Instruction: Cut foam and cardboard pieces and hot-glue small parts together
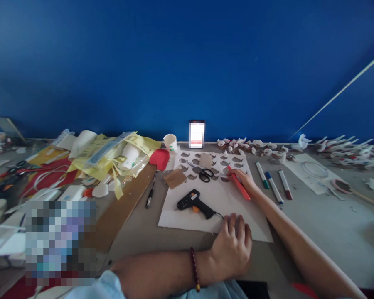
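Observation:
My right hand (242, 181) is closed around a red utility knife (239, 185), its tip at the cut-outs in a white sheet of card (187, 207). My left hand (233, 245), with a beaded bracelet at the wrist, rests on the sheet's near edge, fingers slightly bent and holding nothing I can see. Rows of curved holes fill the upper part of the sheet. On it lie black-handled scissors (205, 175), a black glue gun (195, 203) and a brown piece of cardboard (175, 178). Some fingers of my right hand are hidden.
Several markers (275, 188) lie right of the sheet, a pen (151, 192) left. Behind stand a paper cup (170, 142) and a lit phone (196, 135) against the blue wall. Yellow bags (95, 160) crowd the left; white cut pieces (262, 144) line the back right.

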{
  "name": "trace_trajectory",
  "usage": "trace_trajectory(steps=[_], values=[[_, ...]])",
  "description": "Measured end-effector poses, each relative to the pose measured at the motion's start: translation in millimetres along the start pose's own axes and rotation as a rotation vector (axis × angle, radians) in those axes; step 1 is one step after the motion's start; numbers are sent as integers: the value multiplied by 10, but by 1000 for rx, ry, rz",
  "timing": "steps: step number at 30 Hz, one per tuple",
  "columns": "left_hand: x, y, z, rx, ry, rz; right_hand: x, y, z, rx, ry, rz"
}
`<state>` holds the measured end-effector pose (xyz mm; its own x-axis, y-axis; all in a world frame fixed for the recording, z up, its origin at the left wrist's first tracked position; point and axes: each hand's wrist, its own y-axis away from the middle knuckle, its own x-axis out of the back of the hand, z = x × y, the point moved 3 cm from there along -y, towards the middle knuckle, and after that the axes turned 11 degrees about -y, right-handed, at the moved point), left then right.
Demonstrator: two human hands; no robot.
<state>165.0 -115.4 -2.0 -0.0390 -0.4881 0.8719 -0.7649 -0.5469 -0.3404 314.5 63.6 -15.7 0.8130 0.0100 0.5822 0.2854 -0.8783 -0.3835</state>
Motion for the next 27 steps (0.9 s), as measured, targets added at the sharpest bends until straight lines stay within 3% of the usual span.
trace_trajectory(steps=[5,14,21,24,27], values=[[-10,1,-6,-12,2,-17,28,8,-137,49,23,-34],[-22,1,-2,4,4,-14,59,30,-137,91,80,-59],[3,-10,-14,-3,-3,-12,43,70,-270,170,271,-109],[1,-7,-15,-9,-4,-21,51,75,-248,122,206,-70],[-7,0,-6,-11,-3,-20,69,66,-152,19,37,61]])
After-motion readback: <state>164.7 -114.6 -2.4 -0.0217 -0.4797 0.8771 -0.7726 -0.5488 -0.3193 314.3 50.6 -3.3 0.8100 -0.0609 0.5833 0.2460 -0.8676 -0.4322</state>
